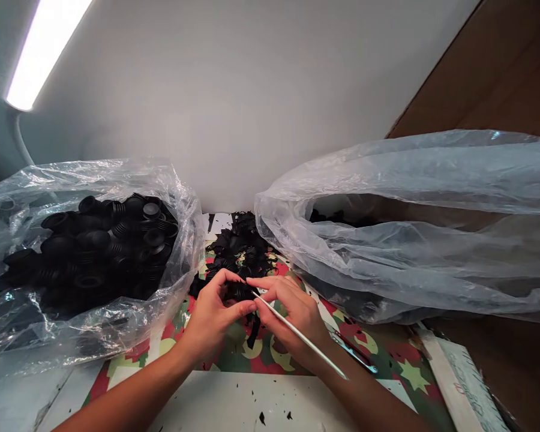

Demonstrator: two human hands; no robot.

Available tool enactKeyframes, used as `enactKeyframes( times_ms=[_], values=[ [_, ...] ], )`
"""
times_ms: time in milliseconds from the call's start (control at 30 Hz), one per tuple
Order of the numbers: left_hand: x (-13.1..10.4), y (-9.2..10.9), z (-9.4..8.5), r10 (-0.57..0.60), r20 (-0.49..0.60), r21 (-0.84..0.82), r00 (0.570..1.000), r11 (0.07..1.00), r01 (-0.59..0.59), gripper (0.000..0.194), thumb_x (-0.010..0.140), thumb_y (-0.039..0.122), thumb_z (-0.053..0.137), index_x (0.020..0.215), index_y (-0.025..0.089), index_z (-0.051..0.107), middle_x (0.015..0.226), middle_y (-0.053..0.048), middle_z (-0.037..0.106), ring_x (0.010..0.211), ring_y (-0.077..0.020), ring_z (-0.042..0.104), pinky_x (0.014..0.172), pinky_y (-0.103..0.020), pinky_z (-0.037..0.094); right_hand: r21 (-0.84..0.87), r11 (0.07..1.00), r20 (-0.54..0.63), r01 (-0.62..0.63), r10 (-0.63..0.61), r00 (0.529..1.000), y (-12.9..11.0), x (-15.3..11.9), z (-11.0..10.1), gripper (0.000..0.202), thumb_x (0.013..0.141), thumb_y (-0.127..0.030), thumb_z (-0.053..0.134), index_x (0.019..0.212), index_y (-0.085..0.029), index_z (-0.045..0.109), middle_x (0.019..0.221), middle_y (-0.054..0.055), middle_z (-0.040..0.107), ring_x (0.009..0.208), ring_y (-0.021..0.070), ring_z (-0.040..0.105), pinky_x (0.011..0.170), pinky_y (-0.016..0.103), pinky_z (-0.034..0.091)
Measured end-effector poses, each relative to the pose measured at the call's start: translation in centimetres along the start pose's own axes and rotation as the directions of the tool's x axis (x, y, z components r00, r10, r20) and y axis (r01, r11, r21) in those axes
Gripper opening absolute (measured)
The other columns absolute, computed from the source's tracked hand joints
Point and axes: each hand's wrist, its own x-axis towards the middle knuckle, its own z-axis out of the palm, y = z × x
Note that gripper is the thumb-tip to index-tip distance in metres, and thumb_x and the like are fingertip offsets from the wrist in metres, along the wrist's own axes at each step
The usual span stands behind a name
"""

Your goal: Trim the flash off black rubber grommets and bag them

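Observation:
My left hand [209, 318] is closed around a black ribbed rubber bellows [242, 292], with thumb below and fingers above. My right hand [292, 309] pinches a thin pale stick [303, 339], whose upper end meets the right side of the bellows. Its long end slants down over my right wrist. Fingers of both hands nearly meet over the part and hide much of it. Just behind my hands lies a heap of black rubber scraps [247, 237]. A black strip [253, 332] hangs or lies below the bellows; I cannot tell which.
On the left, a clear plastic bag [186, 210] holds many black ribbed rubber parts [94, 246]. Another plastic bag [387, 252] gapes on the right, beside cardboard [490, 66]. A slim metal tool [353, 351] lies by my right wrist. A lamp [49, 48] shines upper left.

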Motion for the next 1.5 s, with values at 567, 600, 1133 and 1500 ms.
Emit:
enactKeyframes(
  times_ms=[567, 600, 1133, 1500],
  values=[
    [-0.3, 0.4, 0.1, 0.120, -0.011, 0.035, 0.993, 0.992, -0.120, 0.028, 0.064, 0.027, 0.087, 0.074, 0.019, 0.062, 0.084, -0.002, 0.070, 0.085, -0.0222, 0.064, 0.078, -0.032, 0.050, -0.165, 0.986, 0.002, 0.025, -0.026, 1.000, 1.4, -0.3, 0.6, 0.020, 0.097, -0.013, 0.043, 0.104, -0.020, 0.060, 0.093, 0.009, 0.073, 0.086, 0.0225, 0.068, 0.079, 0.036, 0.051],
    [-0.5, 0.7, 0.2, 0.130, -0.016, 0.014, 0.991, 0.991, -0.130, 0.028, 0.064, 0.025, 0.087, 0.073, 0.020, 0.061, 0.087, -0.004, 0.073, 0.088, -0.0237, 0.066, 0.081, -0.034, 0.051, -0.212, 0.976, 0.022, -0.043, 0.049, 0.999, 1.9, -0.2, 0.3, 0.020, 0.097, -0.014, 0.042, 0.100, -0.020, 0.060, 0.090, 0.009, 0.072, 0.083, 0.0229, 0.067, 0.076, 0.036, 0.049],
    [-0.1, 0.6, -0.7, 0.161, 0.001, 0.023, 0.987, 0.987, -0.161, 0.019, 0.073, 0.032, 0.082, 0.082, 0.020, 0.071, 0.089, -0.005, 0.073, 0.089, -0.0232, 0.067, 0.082, -0.032, 0.052, 0.056, 0.927, 0.382, -0.371, 0.323, 0.866, 0.6, 0.8, -0.8, 0.011, 0.097, -0.032, 0.056, 0.092, -0.023, 0.051, 0.085, 0.001, 0.062, 0.076, 0.0193, 0.058, 0.066, 0.029, 0.043],
    [1.7, 3.4, -2.3, 0.158, 0.414, 0.524, 0.896, 0.764, -0.377, 0.026, 0.070, 0.019, 0.083, 0.094, 0.027, 0.077, 0.093, -0.002, 0.076, 0.089, -0.0241, 0.068, 0.081, -0.034, 0.051, -0.264, 0.964, 0.367, 0.020, 0.081, 0.927, 1.3, 0.5, -0.1, 0.019, 0.099, -0.025, 0.059, 0.082, -0.023, 0.051, 0.075, 0.001, 0.066, 0.072, 0.0203, 0.057, 0.068, 0.030, 0.038]
  ],
)
